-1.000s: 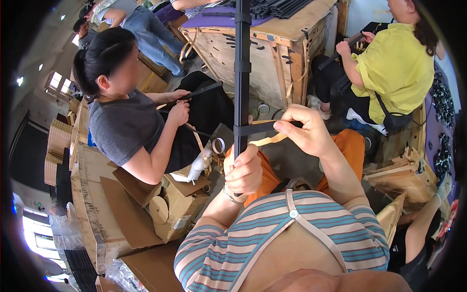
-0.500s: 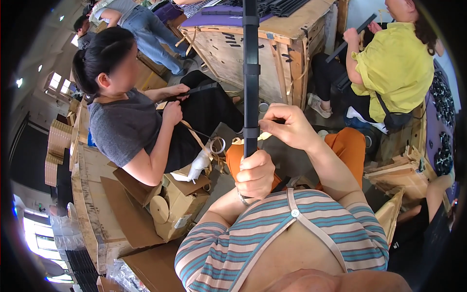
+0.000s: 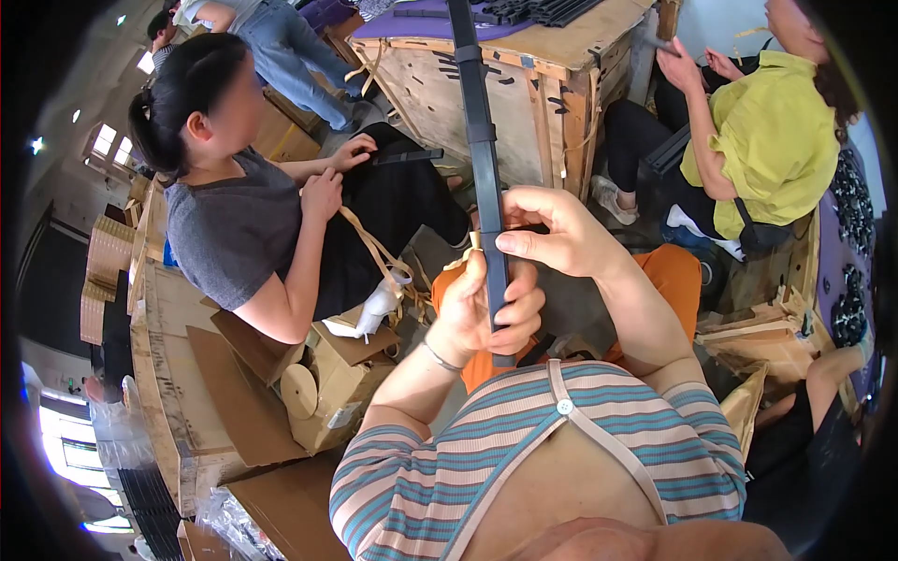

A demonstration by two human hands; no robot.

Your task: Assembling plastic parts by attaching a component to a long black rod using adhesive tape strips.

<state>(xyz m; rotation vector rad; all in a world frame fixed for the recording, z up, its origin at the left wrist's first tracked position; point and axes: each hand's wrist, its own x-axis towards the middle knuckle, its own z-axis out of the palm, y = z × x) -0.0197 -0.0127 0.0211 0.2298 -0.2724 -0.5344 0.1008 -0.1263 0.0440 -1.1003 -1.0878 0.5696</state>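
A long black bar [image 3: 485,168] rises in front of my chest, its top leaning slightly left. Dark bands [image 3: 481,133] wrap around it at intervals. My left hand [image 3: 496,304] is closed around its lower part, fingers on the right side and thumb on the left. Higher up, my right hand [image 3: 566,234] presses its thumb on the bar's right edge, with its other fingers curled partly behind. A pale yellow strip [image 3: 475,242] sticks out at the bar's left side, just above my left thumb.
A person in grey [image 3: 243,206] sits at left holding a dark piece; another in yellow-green [image 3: 767,140] sits at right. A wooden crate [image 3: 458,103] stands ahead, with black bars [image 3: 552,9] on top. An open cardboard box [image 3: 341,393] lies left.
The bar has tilted, its top going left and its lower end coming into view below my left hand. My left hand has turned, and my right thumb has shifted onto the bar's edge.
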